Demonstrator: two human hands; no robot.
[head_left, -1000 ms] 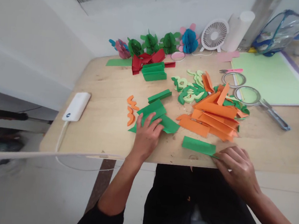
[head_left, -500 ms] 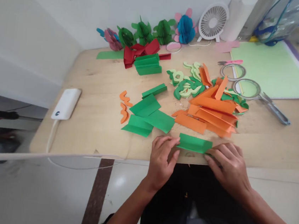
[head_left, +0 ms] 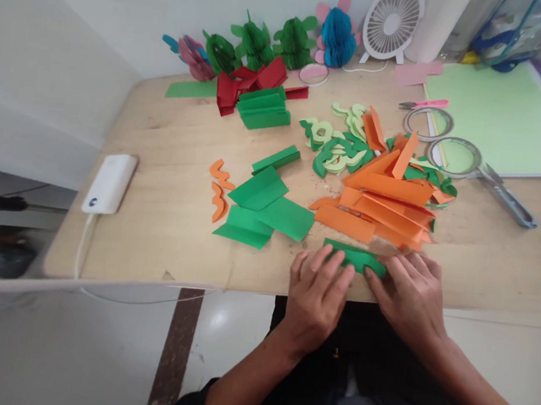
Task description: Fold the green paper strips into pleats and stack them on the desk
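A strip of green paper (head_left: pixel 357 257) with a lengthwise fold lies on the table near its front edge, between my hands. My left hand (head_left: pixel 319 291) rests its slightly parted fingertips on the strip's left part and lower edge. At the other end, my right hand (head_left: pixel 411 288) pinches the strip, its thumb on the near side and the fingers bent over the corner. Left of them are several folded green paper pieces (head_left: pixel 260 211), overlapping one another. Just behind the strip sits a heap of folded orange paper (head_left: pixel 386 205).
Curly green paper cut-outs (head_left: pixel 341 152) lie beyond. Farther back are folded green paper (head_left: pixel 264 108), red paper (head_left: pixel 249 84), paper figures (head_left: pixel 294 44) and a fan (head_left: pixel 393 23). Tape rolls (head_left: pixel 455 156) and snips (head_left: pixel 510 199) lie right; a white power bank (head_left: pixel 111 182) lies left.
My left hand has moved right, from the strip's left end onto its lower edge. The strip now looks narrower and more folded over. My right hand still holds its right end.
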